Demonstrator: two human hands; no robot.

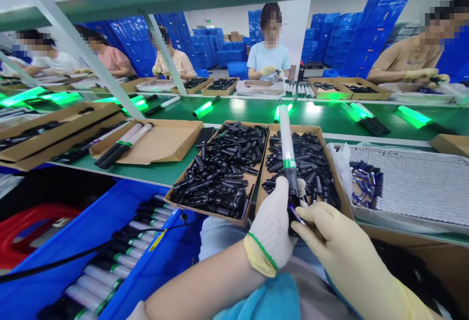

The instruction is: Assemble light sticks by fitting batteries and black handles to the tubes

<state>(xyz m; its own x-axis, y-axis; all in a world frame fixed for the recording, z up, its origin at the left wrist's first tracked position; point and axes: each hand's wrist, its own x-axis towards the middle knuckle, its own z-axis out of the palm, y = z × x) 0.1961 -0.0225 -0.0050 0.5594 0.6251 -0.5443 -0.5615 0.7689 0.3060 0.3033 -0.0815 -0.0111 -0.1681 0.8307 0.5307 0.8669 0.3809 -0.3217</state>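
My left hand (273, 224), in a white knit glove over a yellow one, is wrapped round the black handle of a light stick (287, 139). The stick points up and away, its white tube unlit, with a green band above the handle. My right hand (330, 234), in a pale yellow glove, pinches a small dark blue battery (296, 215) between thumb and fingers at the lower end of the handle. Behind the stick lie two cardboard trays of black plastic parts (220, 173). To the right, a lined tray (421, 188) holds blue batteries (364, 183).
A blue bin (106, 207) of light sticks stands at the lower left. Two sticks lie in a cardboard tray (168, 139). Glowing green sticks (205, 108) rest on the green belt (249, 107). Several people work across it. A shelf frame (234, 0) crosses overhead.
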